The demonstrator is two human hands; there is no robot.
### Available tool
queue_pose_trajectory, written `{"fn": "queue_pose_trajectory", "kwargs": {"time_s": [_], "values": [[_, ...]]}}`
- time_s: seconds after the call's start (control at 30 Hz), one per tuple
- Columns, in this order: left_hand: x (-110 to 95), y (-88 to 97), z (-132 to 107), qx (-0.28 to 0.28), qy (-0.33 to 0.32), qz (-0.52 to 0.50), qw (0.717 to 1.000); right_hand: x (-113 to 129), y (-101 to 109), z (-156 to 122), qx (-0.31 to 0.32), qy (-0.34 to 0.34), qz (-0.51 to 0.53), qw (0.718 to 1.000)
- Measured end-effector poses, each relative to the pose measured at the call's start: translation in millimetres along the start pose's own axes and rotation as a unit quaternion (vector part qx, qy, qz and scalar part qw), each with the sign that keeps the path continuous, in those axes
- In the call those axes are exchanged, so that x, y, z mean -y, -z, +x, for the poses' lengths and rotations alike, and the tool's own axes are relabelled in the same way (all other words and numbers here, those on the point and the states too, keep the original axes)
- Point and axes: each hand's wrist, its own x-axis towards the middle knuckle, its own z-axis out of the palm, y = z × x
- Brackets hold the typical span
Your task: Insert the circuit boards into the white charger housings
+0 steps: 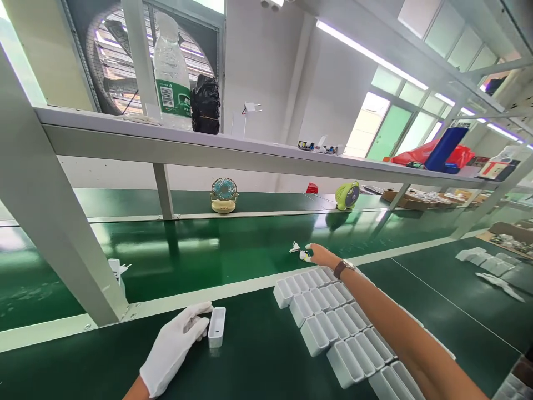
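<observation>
Head view, facing forward and down, green bench (pixel 258 355) near

The left hand (pixel 177 347) wears a white glove and lies low and close to the body, palm down, wrist bent a little, with bare forearm showing behind the cuff. Its fingers (pixel 199 316) are loosely curled and point forward and to the right, the fingertips drawn together. The right arm is stretched far forward, almost straight, bare from elbow to wrist, with a brown-strapped watch (pixel 343 267) on the wrist. The right hand (pixel 320 255) reaches out palm down, white covers on its fingertips (pixel 307 256), which are pinched close together.
</observation>
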Motion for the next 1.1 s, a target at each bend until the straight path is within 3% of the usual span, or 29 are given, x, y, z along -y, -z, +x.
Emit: {"fn": "queue_pose_trajectory", "kwargs": {"time_s": [0.17,0.37,0.57,0.67,0.77,0.9,1.0,1.1], "values": [[-2.5,0.1,-0.6,0.004,0.009,0.007,1.0,14.7,-11.9,14.5,0.07,0.017,0.014,0.997],[-5.0,-10.0,-6.6,-0.037,-0.029,0.08,0.996,59.2,-3.3,-1.2,0.039,0.095,0.057,0.993],[-2.5,-23.9,-14.9,0.007,-0.079,0.131,0.988,125.3,-16.9,-81.1,0.033,0.183,0.095,0.978],[-2.4,-25.6,-18.2,0.013,-0.099,0.166,0.981,154.0,-39.0,-129.3,0.035,0.233,0.071,0.969],[-2.9,-26.2,-22.4,0.004,-0.126,0.19,0.974,174.0,-65.7,-166.3,0.036,0.236,0.073,0.968],[-2.2,-25.0,-27.9,-0.009,-0.164,0.203,0.965,185.6,-86.9,-201.3,0.023,0.224,0.088,0.97],[-4.3,-21.7,-30.5,-0.02,-0.179,0.224,0.958,183.0,-83.9,-220.4,-0.003,0.221,0.118,0.968],[-11.3,-18.1,-32.7,-0.024,-0.174,0.247,0.953,171.7,-72.3,-231.3,-0.06,0.272,0.136,0.951]]}}
